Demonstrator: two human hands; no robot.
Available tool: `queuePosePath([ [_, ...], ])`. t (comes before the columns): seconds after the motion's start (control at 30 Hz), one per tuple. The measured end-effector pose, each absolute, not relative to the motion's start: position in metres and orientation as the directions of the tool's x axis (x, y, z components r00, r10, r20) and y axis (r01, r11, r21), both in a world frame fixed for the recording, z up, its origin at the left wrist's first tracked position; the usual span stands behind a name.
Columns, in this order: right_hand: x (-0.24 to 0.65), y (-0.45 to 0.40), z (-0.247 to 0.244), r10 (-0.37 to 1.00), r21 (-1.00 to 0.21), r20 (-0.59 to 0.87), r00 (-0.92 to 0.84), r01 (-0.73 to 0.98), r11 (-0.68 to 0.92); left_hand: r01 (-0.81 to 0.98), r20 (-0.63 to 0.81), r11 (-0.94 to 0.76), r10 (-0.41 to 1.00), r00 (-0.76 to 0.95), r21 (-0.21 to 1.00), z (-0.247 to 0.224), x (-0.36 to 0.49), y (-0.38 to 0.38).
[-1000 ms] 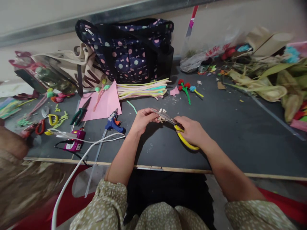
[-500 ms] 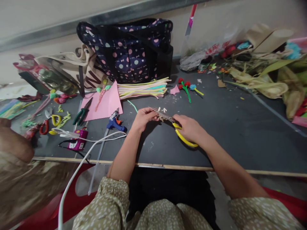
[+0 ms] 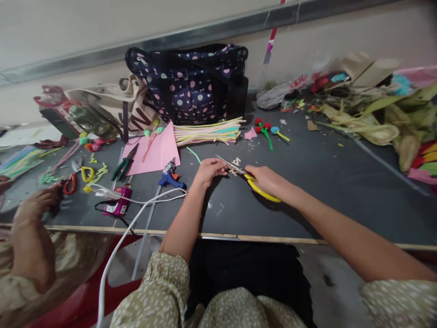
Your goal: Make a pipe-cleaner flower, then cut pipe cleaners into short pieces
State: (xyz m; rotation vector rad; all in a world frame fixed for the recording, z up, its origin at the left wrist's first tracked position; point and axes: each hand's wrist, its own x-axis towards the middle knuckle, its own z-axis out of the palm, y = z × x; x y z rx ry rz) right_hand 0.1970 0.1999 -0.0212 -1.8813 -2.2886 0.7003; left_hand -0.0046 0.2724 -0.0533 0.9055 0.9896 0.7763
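Observation:
Near the middle of the table, my left hand is pinched closed at the fingertips, and what it holds is too small to make out. My right hand grips scissors by their yellow handles. The scissors' metal blades point left and reach my left fingertips. Beneath and beside the blades lies a small pile of short, pale cut pieces. A mint-green pipe cleaner extends up and left from behind my left hand; whether the hand touches it is hidden.
Behind lie a bundle of pale pipe cleaners, pink paper and pipe-cleaner flowers. A blue glue gun, green-handled pliers and a white cable are left. Another person's hand is far left. Dried husks lie right.
The view has shifted a little. My hands remain at the same spot with the scissors at the left fingertips. At far left, the other person's hand has come into view over the table.

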Motion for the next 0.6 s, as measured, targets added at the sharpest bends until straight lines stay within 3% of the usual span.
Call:
queuePosePath([
  [0.17,0.207,0.195,-0.017,0.951,-0.327,-0.226,-0.211,0.936,0.13,-0.006,-0.277,0.296,0.902,0.331,0.955,-0.058,-0.001,0.273],
  [0.27,0.226,0.183,-0.017,0.968,-0.21,-0.237,-0.081,0.977,0.031,0.09,-0.177,0.159,0.95,0.257,0.983,-0.061,0.003,0.271],
  [0.4,0.253,0.165,-0.027,0.975,-0.117,-0.208,0.083,0.987,-0.109,0.159,-0.135,0.099,0.961,0.242,0.982,-0.064,0.0,0.273],
  [0.6,0.254,0.15,-0.027,0.983,-0.037,-0.151,0.108,0.993,-0.114,0.28,0.111,-0.091,0.992,-0.055,0.956,-0.074,-0.018,0.293],
])
